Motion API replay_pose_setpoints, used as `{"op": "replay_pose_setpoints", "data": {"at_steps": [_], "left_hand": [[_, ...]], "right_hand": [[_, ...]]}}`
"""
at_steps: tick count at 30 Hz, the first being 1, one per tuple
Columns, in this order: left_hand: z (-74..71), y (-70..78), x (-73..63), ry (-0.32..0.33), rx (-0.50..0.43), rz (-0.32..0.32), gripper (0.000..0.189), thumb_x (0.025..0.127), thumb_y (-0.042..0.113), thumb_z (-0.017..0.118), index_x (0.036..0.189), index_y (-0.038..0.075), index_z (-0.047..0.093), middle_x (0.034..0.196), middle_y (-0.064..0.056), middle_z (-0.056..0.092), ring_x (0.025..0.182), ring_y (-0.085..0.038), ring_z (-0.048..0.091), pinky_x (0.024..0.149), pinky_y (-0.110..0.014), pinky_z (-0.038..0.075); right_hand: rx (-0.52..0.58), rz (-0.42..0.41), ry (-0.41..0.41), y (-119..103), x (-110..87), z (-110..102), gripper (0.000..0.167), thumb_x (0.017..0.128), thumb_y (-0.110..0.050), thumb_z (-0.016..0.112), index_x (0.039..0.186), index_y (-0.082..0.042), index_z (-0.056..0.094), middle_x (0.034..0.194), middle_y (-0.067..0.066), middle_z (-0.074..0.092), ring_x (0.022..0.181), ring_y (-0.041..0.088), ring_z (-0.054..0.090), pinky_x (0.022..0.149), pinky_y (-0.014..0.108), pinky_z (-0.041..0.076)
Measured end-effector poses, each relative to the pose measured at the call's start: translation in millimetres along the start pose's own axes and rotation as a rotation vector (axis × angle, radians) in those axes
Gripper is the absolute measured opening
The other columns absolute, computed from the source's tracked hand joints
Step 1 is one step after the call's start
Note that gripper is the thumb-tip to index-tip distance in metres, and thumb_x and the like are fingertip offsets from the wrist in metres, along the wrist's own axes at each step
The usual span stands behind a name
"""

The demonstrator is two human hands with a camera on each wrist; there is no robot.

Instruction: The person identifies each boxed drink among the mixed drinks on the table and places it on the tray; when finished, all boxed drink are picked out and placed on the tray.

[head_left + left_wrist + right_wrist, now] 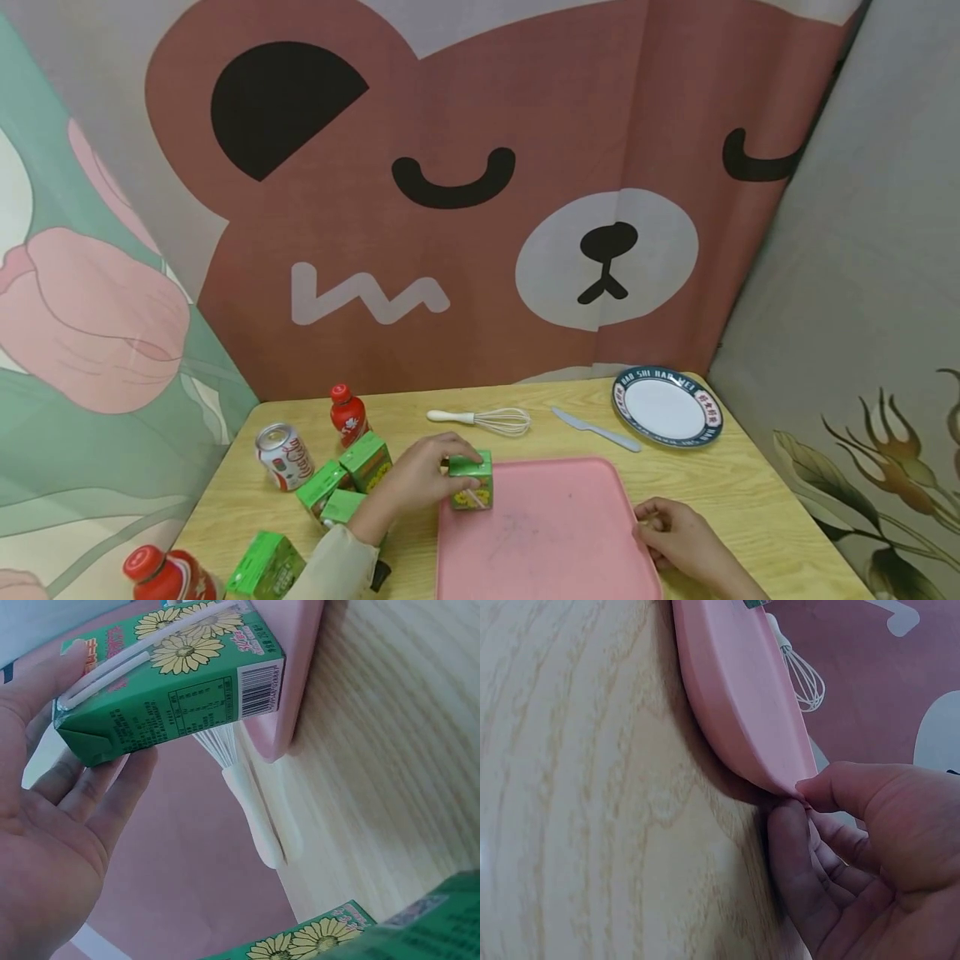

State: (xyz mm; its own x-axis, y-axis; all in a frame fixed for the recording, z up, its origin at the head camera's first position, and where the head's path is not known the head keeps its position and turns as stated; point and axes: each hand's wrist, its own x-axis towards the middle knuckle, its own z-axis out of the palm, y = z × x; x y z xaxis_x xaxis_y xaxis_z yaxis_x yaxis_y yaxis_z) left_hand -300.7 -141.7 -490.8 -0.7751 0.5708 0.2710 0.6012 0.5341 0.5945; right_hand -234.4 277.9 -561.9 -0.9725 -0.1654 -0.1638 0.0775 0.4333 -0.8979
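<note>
My left hand (pixel 429 473) grips a green juice box (pixel 471 481) with yellow flowers and a straw on its side, thumb on one face and fingers on the other. The box stands upright at the far left corner of a pink tray (pixel 547 533); in the left wrist view the carton (pixel 180 682) meets the tray's rim. On the tray's right edge, my right hand (pixel 678 537) pinches the rim between thumb and curled fingers, as the right wrist view shows the hand (pixel 877 855) doing too.
Left of the tray stand several more green juice boxes (pixel 366 461), a cola can (pixel 284 456), a red bottle (pixel 348 414) and another red bottle (pixel 171 575) nearer me. Behind the tray lie a whisk (pixel 480 419), a grey-blue knife (pixel 596 429) and a blue-rimmed plate (pixel 667 407).
</note>
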Motion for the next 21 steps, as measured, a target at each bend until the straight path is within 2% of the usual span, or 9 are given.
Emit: {"op": "replay_pose_setpoints", "data": {"at_steps": [9,13,16,21], "left_hand": [[0.2,-0.8,-1.4,-0.009,0.005,-0.013,0.025,0.088,0.030,0.083,0.111,0.028,0.075,0.107,0.019,0.064,0.097,-0.005,0.060,0.080,-0.031,0.052],[-2.8,0.8,-5.3,-0.022,0.019,-0.014,0.024,0.092,0.031,0.078,0.116,0.027,0.074,0.120,0.010,0.064,0.108,-0.011,0.061,0.087,-0.035,0.053],[-7.8,3.9,-11.2,-0.015,0.057,-0.029,0.026,0.097,0.033,0.072,0.122,0.025,0.072,0.133,0.005,0.060,0.118,-0.017,0.059,0.093,-0.040,0.052],[-19.0,10.8,-31.3,0.035,0.220,-0.068,0.031,0.100,0.037,0.066,0.128,0.023,0.069,0.141,0.003,0.056,0.125,-0.023,0.057,0.094,-0.048,0.052]], "right_hand": [[-0.023,-0.018,-0.002,-2.6,-0.5,2.1,0.023,0.094,-0.009,0.068,0.112,0.006,0.064,0.076,0.007,0.062,0.065,0.023,0.063,0.053,0.035,0.056],[-0.025,-0.017,-0.002,-2.4,-0.2,2.1,0.023,0.094,-0.009,0.069,0.112,0.005,0.064,0.076,0.007,0.063,0.065,0.023,0.063,0.053,0.035,0.056],[-0.030,-0.016,0.005,-1.8,0.0,1.7,0.023,0.094,-0.009,0.069,0.112,0.005,0.065,0.076,0.006,0.062,0.065,0.023,0.063,0.053,0.036,0.056],[-0.031,-0.009,0.007,-2.6,0.5,0.8,0.023,0.094,-0.009,0.069,0.112,0.006,0.064,0.076,0.006,0.061,0.065,0.023,0.063,0.053,0.036,0.056]]}}
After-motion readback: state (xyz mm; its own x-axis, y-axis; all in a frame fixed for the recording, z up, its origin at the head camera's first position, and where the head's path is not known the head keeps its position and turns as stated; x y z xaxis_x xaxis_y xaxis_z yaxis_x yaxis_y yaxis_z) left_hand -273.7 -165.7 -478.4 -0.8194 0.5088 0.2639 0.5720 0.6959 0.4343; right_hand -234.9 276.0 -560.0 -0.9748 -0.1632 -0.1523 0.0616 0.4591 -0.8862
